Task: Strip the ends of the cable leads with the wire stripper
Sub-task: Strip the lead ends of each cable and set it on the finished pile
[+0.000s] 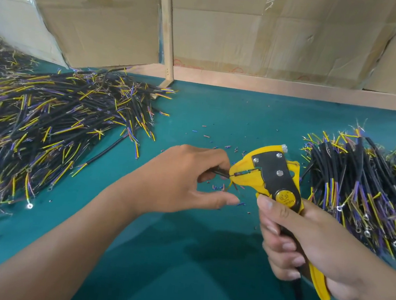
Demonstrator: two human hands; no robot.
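My right hand [308, 245] grips the handles of a yellow and black wire stripper [271, 177], its jaws pointing left over the green table. My left hand [184, 182] pinches a short black cable [220, 171] between its fingers and feeds its end into the stripper's jaws. A few thin coloured leads [231, 185] hang down just below the jaws. Most of the cable is hidden behind my left fingers.
A big heap of black cables with yellow, purple and blue leads [50, 125] covers the left of the green table [183, 256]. A second pile [361, 183] lies at the right. Small insulation scraps [207, 136] dot the middle. Cardboard sheets and a wooden frame [168, 39] stand behind.
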